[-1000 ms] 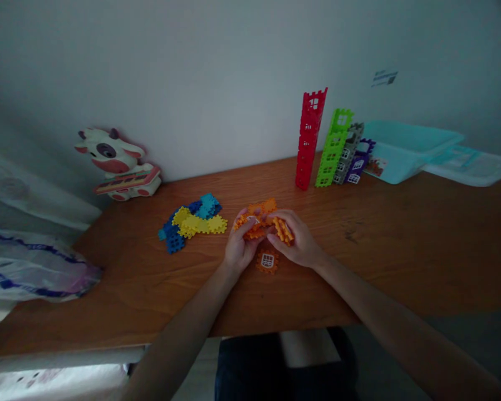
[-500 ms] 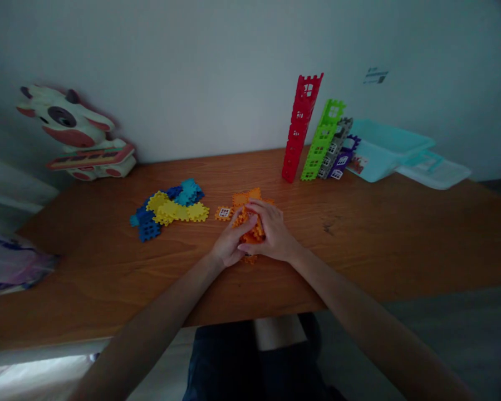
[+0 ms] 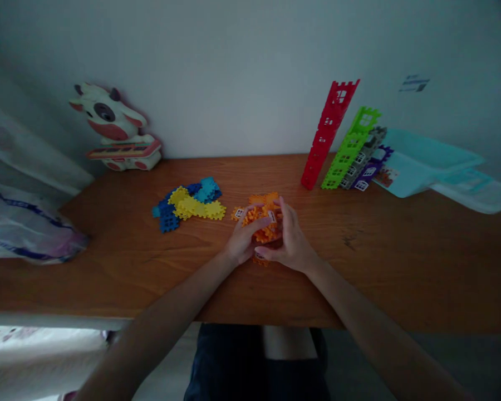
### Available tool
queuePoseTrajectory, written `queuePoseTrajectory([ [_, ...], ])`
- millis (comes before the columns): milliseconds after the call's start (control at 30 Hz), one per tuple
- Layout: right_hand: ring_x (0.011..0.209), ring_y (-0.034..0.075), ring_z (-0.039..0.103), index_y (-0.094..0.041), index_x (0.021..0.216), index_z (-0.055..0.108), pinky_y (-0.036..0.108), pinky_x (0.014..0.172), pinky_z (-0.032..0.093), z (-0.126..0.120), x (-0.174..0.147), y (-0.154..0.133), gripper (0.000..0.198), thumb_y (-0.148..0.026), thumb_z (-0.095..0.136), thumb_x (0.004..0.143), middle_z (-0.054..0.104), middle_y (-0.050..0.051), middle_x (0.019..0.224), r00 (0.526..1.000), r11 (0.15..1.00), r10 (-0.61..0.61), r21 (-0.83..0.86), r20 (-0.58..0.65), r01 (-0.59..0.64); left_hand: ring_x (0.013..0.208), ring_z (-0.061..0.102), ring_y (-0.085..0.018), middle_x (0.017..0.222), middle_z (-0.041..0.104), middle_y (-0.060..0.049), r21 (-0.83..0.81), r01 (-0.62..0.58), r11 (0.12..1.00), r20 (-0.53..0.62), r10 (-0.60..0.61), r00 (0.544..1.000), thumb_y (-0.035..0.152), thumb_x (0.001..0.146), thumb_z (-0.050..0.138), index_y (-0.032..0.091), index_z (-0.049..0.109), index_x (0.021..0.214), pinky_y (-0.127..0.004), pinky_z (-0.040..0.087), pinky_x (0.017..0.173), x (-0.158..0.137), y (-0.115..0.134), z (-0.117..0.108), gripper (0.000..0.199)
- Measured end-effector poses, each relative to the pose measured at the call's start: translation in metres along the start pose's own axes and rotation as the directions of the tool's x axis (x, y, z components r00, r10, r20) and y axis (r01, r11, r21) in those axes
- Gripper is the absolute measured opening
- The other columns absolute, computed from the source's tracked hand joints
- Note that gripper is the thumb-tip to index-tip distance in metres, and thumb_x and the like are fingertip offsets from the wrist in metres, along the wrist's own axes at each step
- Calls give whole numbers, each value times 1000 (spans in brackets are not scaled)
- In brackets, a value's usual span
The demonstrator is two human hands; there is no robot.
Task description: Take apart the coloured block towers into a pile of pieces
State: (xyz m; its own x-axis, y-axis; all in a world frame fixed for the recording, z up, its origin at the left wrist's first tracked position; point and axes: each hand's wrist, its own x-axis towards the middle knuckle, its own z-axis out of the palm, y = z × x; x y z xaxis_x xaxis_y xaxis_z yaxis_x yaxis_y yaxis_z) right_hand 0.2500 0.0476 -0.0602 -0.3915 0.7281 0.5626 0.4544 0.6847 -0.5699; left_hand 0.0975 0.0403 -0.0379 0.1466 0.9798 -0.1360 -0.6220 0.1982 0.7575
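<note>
Toothed orange plastic building blocks (image 3: 264,229) are between my two hands, near the middle of the table. My left hand (image 3: 244,238) grips them from the left, its thumb lying across the top next to a small white window piece. Curved around the right side is my right hand (image 3: 291,242), with its fingers against the blocks' edge and its thumb lower down. How the held pieces join is partly hidden by the fingers. More orange blocks (image 3: 270,197) lie on the table just behind, and an orange block with a white window (image 3: 239,213) lies to the left.
Yellow blocks (image 3: 196,208) and blue blocks (image 3: 168,218) lie in a pile to the left. Red (image 3: 325,133) and green (image 3: 350,150) block towers lean on the wall, beside grey and purple ones. A turquoise bin (image 3: 426,161), a cow toy (image 3: 121,131) and a plastic bag (image 3: 29,223) stand around.
The camera view has turned left, so everything sits further right in the picture. My right hand's fingers have spread a little, and more of the held orange blocks shows.
</note>
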Motion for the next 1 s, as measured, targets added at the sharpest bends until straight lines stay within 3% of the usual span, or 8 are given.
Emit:
queuePoseTrajectory([
  [133,134,33,44,-24,148,32,55,108,44,-6,1,1,80,-46,74,83,44,16,143,990,1000,-26,-3,-141,26,100,69,-22,110,67,-2,29,-232,972,-103,234,967,26,73,80,27,53,115,-41,59,86,15,25,-16,50],
  [200,119,29,56,-26,128,52,50,102,49,-11,2,1,49,-42,72,86,58,11,124,996,999,-50,15,-73,51,99,68,-21,111,65,-2,197,-398,896,-167,431,887,31,76,78,28,52,118,-41,59,86,25,42,-31,50],
  [300,105,26,62,-26,109,63,46,95,52,-16,3,1,37,-48,76,81,66,7,108,972,994,-108,47,209,100,99,66,-19,118,62,-4,628,-556,544,-134,779,612,33,76,78,27,52,120,-37,57,88,35,71,-59,51],
  [367,105,27,62,-25,109,65,46,96,51,-15,3,0,48,-54,80,74,66,8,110,924,990,-139,49,356,130,107,63,-21,122,60,-7,832,-500,238,8,898,440,30,75,80,23,54,119,-38,53,96,37,89,-79,52],
  [500,104,25,64,-25,108,68,44,96,52,-10,2,1,37,-48,76,81,67,8,112,895,994,-111,37,432,105,112,60,-22,120,61,-9,947,-316,-55,162,933,322,23,79,73,20,54,121,-41,47,104,35,116,-115,46],
  [700,107,26,65,-27,118,62,45,94,54,-7,0,5,42,-41,76,81,69,8,115,936,998,-59,34,348,50,103,62,-22,112,62,-8,971,-195,-138,201,911,361,16,77,70,20,56,119,-38,52,95,33,131,-141,44],
  [833,108,25,66,-28,119,60,45,95,56,-5,-1,4,38,-36,73,85,68,8,117,960,997,-73,13,269,73,117,58,-26,120,59,-11,899,-243,-365,438,734,518,18,81,67,22,57,123,-41,48,104,30,130,-150,43],
  [1000,108,24,68,-28,116,61,45,94,57,8,7,-2,28,-33,68,89,68,7,118,978,994,-112,6,176,113,126,54,-27,133,55,-13,852,-250,-461,487,519,702,28,93,57,23,47,139,-45,45,109,35,115,-163,48],
])
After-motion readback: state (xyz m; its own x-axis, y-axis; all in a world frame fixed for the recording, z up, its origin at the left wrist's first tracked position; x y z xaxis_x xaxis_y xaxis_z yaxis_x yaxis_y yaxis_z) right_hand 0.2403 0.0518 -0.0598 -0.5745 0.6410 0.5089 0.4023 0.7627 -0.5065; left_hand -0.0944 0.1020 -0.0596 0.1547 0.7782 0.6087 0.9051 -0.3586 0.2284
